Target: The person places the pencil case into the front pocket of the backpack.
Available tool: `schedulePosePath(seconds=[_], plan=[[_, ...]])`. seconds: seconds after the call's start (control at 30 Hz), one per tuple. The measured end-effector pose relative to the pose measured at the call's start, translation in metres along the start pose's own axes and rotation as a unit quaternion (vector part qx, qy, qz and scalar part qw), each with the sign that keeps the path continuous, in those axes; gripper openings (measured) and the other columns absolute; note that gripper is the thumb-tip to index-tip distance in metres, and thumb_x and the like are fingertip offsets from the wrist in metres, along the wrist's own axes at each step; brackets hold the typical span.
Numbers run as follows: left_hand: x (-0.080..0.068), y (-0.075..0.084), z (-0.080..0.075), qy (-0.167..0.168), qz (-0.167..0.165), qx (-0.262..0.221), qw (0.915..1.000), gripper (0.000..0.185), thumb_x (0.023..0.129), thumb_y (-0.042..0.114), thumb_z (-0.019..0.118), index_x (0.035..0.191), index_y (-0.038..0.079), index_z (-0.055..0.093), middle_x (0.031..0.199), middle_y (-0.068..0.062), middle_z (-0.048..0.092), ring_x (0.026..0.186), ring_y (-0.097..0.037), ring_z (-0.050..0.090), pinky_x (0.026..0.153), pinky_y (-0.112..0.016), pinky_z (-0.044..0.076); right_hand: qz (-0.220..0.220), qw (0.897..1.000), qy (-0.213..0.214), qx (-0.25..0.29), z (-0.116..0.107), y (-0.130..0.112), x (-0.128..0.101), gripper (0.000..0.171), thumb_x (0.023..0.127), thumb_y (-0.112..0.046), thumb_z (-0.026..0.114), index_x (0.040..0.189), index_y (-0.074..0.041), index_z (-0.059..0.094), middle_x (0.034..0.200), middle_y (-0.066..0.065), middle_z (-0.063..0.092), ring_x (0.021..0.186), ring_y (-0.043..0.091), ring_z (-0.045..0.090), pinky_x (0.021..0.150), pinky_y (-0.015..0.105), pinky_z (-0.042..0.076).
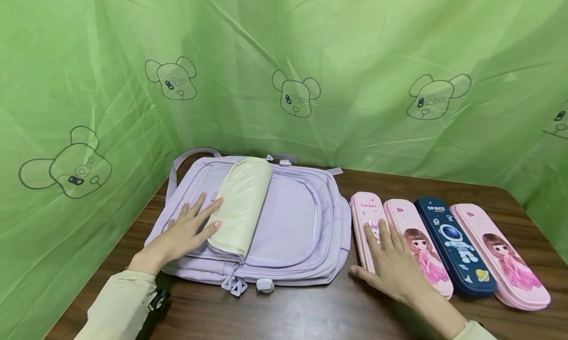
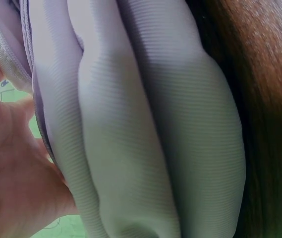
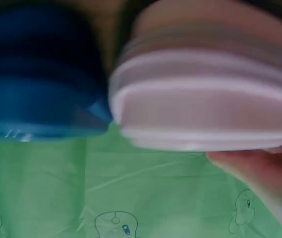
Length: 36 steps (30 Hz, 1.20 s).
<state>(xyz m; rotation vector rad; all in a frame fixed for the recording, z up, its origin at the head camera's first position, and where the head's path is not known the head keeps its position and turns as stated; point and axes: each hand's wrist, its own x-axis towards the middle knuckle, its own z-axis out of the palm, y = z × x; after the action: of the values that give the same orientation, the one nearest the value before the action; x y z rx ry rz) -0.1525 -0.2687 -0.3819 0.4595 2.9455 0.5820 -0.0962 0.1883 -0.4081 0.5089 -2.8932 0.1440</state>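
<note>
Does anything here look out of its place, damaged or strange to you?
Only mildly. On the lavender fabric backpack, the cream-lined front flap lies folded back, odd only because its inner side faces outward. No spill or damage shows; the four slim, rounded cases, three pink and one navy, lie side by side.

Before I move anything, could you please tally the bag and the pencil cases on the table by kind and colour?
Lilac backpack: 1
Pink pencil cases: 3
Dark blue pencil case: 1
Total: 5
</note>
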Motion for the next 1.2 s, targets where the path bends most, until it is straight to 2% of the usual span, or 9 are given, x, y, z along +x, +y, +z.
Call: schedulePosePath(seconds=[0.27,0.4,0.53,0.63,0.73,0.83,0.97,1.1,1.2], plan=[[0.0,0.0,0.001,0.004,-0.007,-0.002,1.0,0.061,0.094,0.059,0.033,0.148,0.038,0.015,0.155,-0.013,0.002,0.129,-0.058,0.006,0.087,-0.08,0.008,0.02,0.997,0.053,0.059,0.004,-0.014,0.001,0.083,0.066,-0.029,0.075,0.133,0.007,0.043,0.132,0.038,0.036,0.12,0.057,0.03,0.1,0.061,0.022],[-0.001,0.0,0.001,0.006,-0.008,-0.003,0.9999,0.061,0.093,0.059,0.033,0.148,0.039,0.015,0.155,-0.013,0.002,0.129,-0.058,0.005,0.087,-0.08,0.007,0.018,0.99,0.097,0.096,0.003,-0.011,0.004,0.081,0.057,-0.021,0.077,0.127,0.007,0.049,0.128,0.035,0.042,0.116,0.056,0.034,0.097,0.064,0.023],[0.0,0.001,0.002,0.005,-0.011,-0.002,0.9999,0.061,0.093,0.061,0.032,0.148,0.04,0.014,0.155,-0.013,0.002,0.13,-0.056,0.004,0.087,-0.08,0.006,0.027,0.98,0.134,0.142,-0.013,-0.006,0.007,0.081,0.056,-0.018,0.078,0.128,0.004,0.049,0.132,0.03,0.041,0.117,0.056,0.032,0.097,0.065,0.023],[0.0,0.0,0.002,0.004,-0.013,-0.001,0.9999,0.062,0.093,0.061,0.031,0.148,0.04,0.014,0.155,-0.012,0.001,0.13,-0.056,0.003,0.088,-0.079,0.005,0.024,0.972,0.157,0.171,-0.029,-0.005,0.012,0.079,0.058,-0.017,0.077,0.13,0.0,0.049,0.137,0.022,0.041,0.121,0.048,0.033,0.102,0.054,0.025],[0.0,-0.001,0.003,0.004,-0.013,-0.004,0.9999,0.062,0.093,0.061,0.031,0.148,0.04,0.014,0.155,-0.011,0.001,0.131,-0.056,0.003,0.088,-0.079,0.006,-0.022,0.97,0.158,0.181,-0.041,-0.009,0.021,0.08,0.058,-0.018,0.077,0.132,-0.005,0.05,0.139,0.015,0.041,0.125,0.039,0.035,0.105,0.037,0.025],[0.0,0.0,0.003,0.006,-0.012,-0.012,0.9998,0.062,0.092,0.062,0.032,0.148,0.041,0.014,0.155,-0.011,0.001,0.131,-0.055,0.003,0.088,-0.079,0.006,-0.114,0.968,0.136,0.18,-0.044,-0.021,0.028,0.08,0.056,-0.021,0.078,0.131,-0.006,0.051,0.139,0.013,0.043,0.126,0.038,0.036,0.106,0.039,0.027],[0.0,0.001,0.003,0.007,-0.015,-0.024,0.9996,0.062,0.092,0.062,0.033,0.148,0.041,0.015,0.155,-0.01,0.001,0.131,-0.056,0.002,0.088,-0.079,0.004,-0.24,0.955,0.038,0.171,-0.044,-0.041,0.038,0.079,0.055,-0.023,0.078,0.129,-0.009,0.055,0.139,0.01,0.045,0.128,0.041,0.034,0.097,0.059,0.032],[0.001,0.001,0.002,0.012,-0.018,-0.038,0.999,0.061,0.092,0.061,0.034,0.147,0.043,0.014,0.155,-0.011,0.002,0.13,-0.057,0.002,0.087,-0.08,0.004,-0.268,0.947,-0.065,0.167,-0.051,-0.048,0.051,0.077,0.055,-0.019,0.078,0.129,-0.016,0.057,0.14,0.004,0.045,0.131,0.043,0.028,0.097,0.063,0.028],[0.001,0.0,0.002,0.032,-0.02,-0.059,0.9976,0.059,0.093,0.058,0.037,0.146,0.042,0.019,0.154,-0.014,0.007,0.13,-0.057,0.004,0.086,-0.08,0.005,-0.258,0.944,-0.099,0.178,-0.055,-0.049,0.06,0.076,0.055,-0.015,0.077,0.128,-0.019,0.058,0.14,0.002,0.045,0.131,0.042,0.027,0.098,0.062,0.028]])
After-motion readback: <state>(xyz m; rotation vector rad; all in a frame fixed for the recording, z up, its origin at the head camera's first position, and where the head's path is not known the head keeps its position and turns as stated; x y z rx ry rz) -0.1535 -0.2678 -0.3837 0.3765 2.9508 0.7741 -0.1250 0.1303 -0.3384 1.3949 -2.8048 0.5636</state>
